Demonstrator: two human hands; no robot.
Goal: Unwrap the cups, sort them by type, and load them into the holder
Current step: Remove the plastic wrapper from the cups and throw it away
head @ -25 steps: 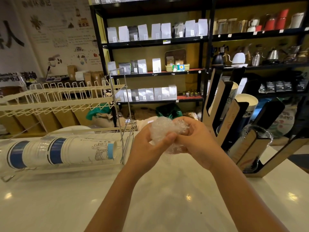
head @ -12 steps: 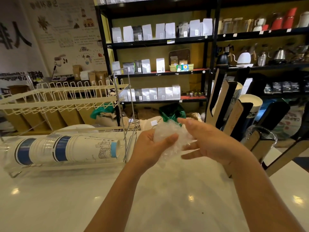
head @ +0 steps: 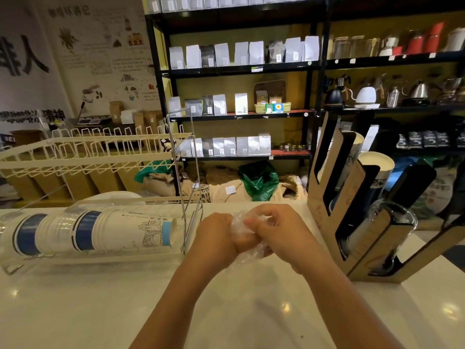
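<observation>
Fingers point(head: 254, 224) of both hands clench a crumpled clear plastic wrap point(head: 247, 253) above the white table point(head: 100, 311); half a second ago the right hand point(head: 274, 233) was open, now pressed against the left hand point(head: 216, 238). Wrapped cups point(head: 100, 233) lie in the wire rack point(head: 95, 157), the sleeve's far end cut off; the holder point(head: 357, 197) stands right.

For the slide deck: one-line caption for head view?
Both hands crumple clear plastic wrap between cup stack and holder.
</observation>
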